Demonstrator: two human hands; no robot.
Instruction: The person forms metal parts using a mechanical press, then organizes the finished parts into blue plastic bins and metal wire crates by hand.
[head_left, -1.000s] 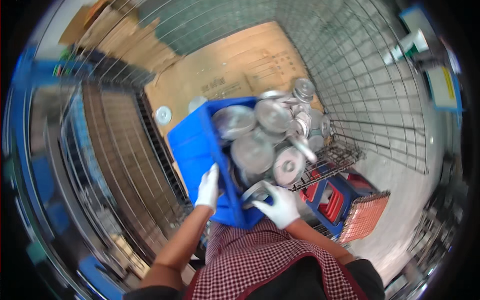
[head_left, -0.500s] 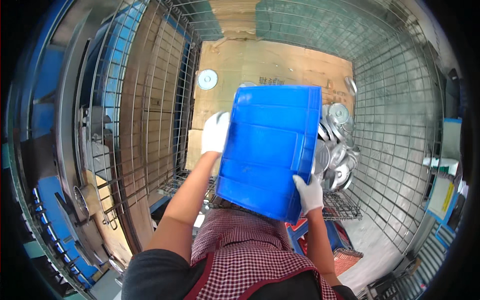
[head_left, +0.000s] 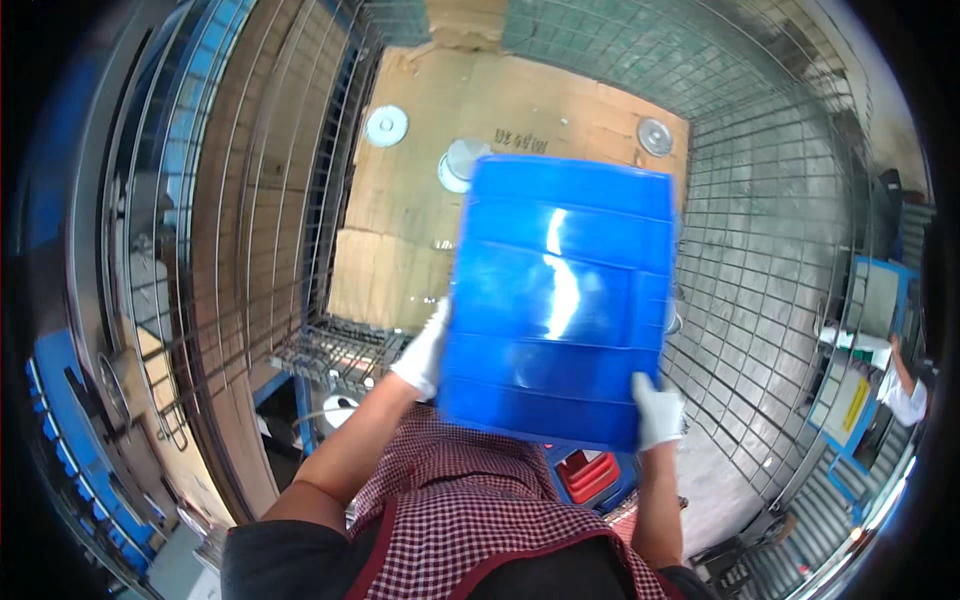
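Observation:
Between my two white-gloved hands is a blue plastic bin [head_left: 555, 300], its outer bottom face turned up toward me. My left hand [head_left: 422, 355] grips its left side low down. On the lower right edge, my right hand [head_left: 658, 412] has its thumb over the bin's face. Beyond the bin lies a brown cardboard sheet [head_left: 400, 210], with a round metal lid [head_left: 386, 126] at its far left and another lid [head_left: 655, 137] at the far right. A further metal disc [head_left: 468, 158] overlaps a lid by the bin's top left corner. The bin hides whatever lies beneath it.
Wire mesh walls [head_left: 770, 240] enclose the cardboard, with a lowered mesh edge [head_left: 335, 352] in front. A red container [head_left: 588, 477] shows below the bin, near my apron. At the far right, another person's arm [head_left: 903, 368] reaches toward a blue-framed stand [head_left: 842, 400].
The bin has swung right and now covers nearly all of the lid pile. My left hand is lower on its side. The far-right lid, tilted before, now lies flatter. The view has shifted.

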